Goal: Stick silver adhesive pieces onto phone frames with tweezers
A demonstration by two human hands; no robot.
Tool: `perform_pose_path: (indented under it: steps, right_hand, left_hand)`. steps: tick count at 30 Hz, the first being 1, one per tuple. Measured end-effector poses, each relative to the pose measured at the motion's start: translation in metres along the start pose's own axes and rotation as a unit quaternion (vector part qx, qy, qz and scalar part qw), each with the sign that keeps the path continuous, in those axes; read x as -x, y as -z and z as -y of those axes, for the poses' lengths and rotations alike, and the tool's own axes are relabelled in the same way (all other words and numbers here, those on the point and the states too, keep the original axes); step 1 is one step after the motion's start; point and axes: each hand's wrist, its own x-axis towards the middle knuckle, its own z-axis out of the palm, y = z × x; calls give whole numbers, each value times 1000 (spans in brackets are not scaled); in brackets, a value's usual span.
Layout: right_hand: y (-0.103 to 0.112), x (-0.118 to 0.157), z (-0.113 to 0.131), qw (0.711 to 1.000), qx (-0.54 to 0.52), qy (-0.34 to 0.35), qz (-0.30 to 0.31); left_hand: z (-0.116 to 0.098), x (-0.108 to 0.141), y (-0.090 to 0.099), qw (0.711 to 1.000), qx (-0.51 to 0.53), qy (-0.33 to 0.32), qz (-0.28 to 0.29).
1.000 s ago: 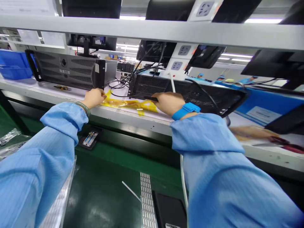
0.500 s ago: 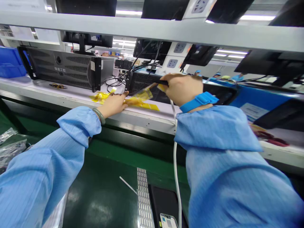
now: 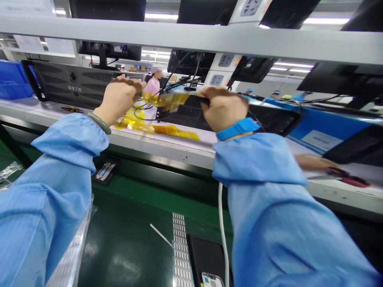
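Raised over the white shelf, my left hand [image 3: 119, 95] has its fingers closed at the left end of a blurred strip of yellow tape [image 3: 173, 101]. The strip stretches across to my right hand [image 3: 226, 107], which is closed around a slim dark tool [image 3: 201, 97]; motion blur hides its exact kind. More yellow tape pieces [image 3: 176, 131] lie on the shelf below, with crumpled yellow film [image 3: 130, 119] beside them. A blue strap circles my right wrist, and a white cord [image 3: 222, 223] hangs beneath that arm.
A black rack computer case [image 3: 66, 81] stands on the shelf at left, beside a blue bin [image 3: 13, 79]. Red-handled scissors [image 3: 354, 180] lie at right. Below, the green bench holds a sheet of small white labels [image 3: 181, 251], a black tray [image 3: 206, 255] and a phone frame [image 3: 105, 171].
My left hand has lifted off the shelf and moved up and left, with yellow tape now stretched between both hands. The right hand shifted slightly left. A person in pink has appeared behind.
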Motion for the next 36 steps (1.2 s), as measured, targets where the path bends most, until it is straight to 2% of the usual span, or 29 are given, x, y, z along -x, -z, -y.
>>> perform_pose_path:
  steps: [2,6,9,11,16,18,21,25,27,31,34,36]
  right_hand:
    - [-22,1,13,998,15,27,63]
    - [-61,9,28,982,13,76,170]
    - [-78,15,24,968,-1,108,227]
    - [-83,16,19,970,-11,99,223]
    - [-87,12,14,980,-44,45,190]
    - [-87,11,15,970,-56,48,232]
    - [-86,12,14,955,-71,42,284]
    - [-92,11,14,957,-138,35,252]
    - [-98,9,16,948,-143,24,285]
    - [-100,8,21,917,-114,-6,382]
    - [-90,15,20,913,-135,10,385]
    - [-79,22,18,913,-159,40,374]
  left_hand:
    - [13,9,-17,1000,-9,-24,18]
    - [33,34,-52,991,-17,-28,128]
    - [42,47,-64,988,-15,-10,155]
    - [44,50,-65,987,-12,-2,160]
    - [43,40,-61,992,-22,25,125]
    - [47,36,-58,987,-8,23,159]
    - [54,33,-49,967,40,6,250]
    - [50,28,-39,942,185,47,274]
    - [40,24,-43,936,202,40,286]
    - [24,19,-66,933,133,25,335]
    - [24,25,-77,910,139,-1,390]
    - [27,34,-77,899,133,-30,417]
